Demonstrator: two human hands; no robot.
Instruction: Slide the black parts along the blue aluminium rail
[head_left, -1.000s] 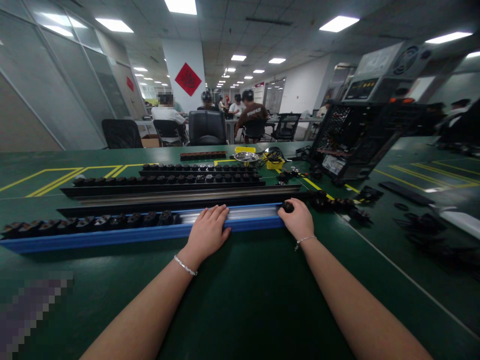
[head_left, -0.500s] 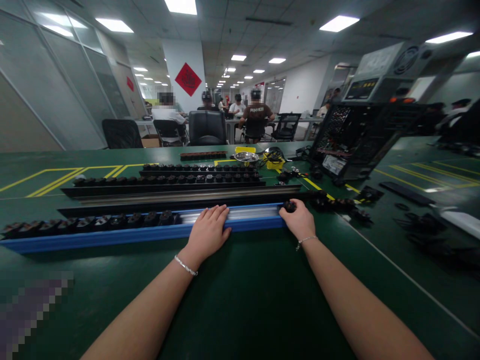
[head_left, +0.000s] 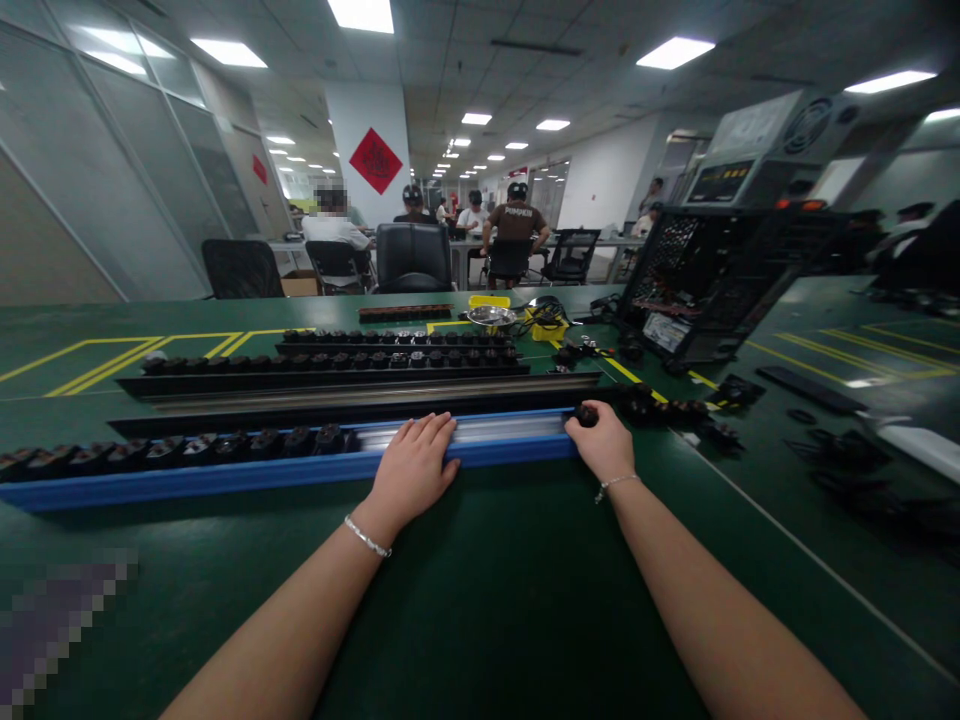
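Observation:
A long blue rail point(head_left: 225, 478) lies across the green table point(head_left: 487, 590) in front of me. Several small black parts point(head_left: 225, 443) sit in its left half; its right half shows a bare metal channel. My left hand point(head_left: 411, 470) rests flat on the rail's middle, fingers stretched over the channel, holding nothing. My right hand point(head_left: 604, 445) is at the rail's right end, fingers closed on a small black part point(head_left: 586, 413) at the mouth of the channel.
Behind the blue rail lie black rails point(head_left: 360, 385) filled with several black parts. More loose black parts point(head_left: 675, 410) lie to the right, near an open computer case point(head_left: 697, 285). A metal bowl point(head_left: 491, 316) stands further back. People sit at desks in the distance.
The view shifted slightly. My right hand has edged a little right and down at the rail's end, still on the black part. The left hand stays put.

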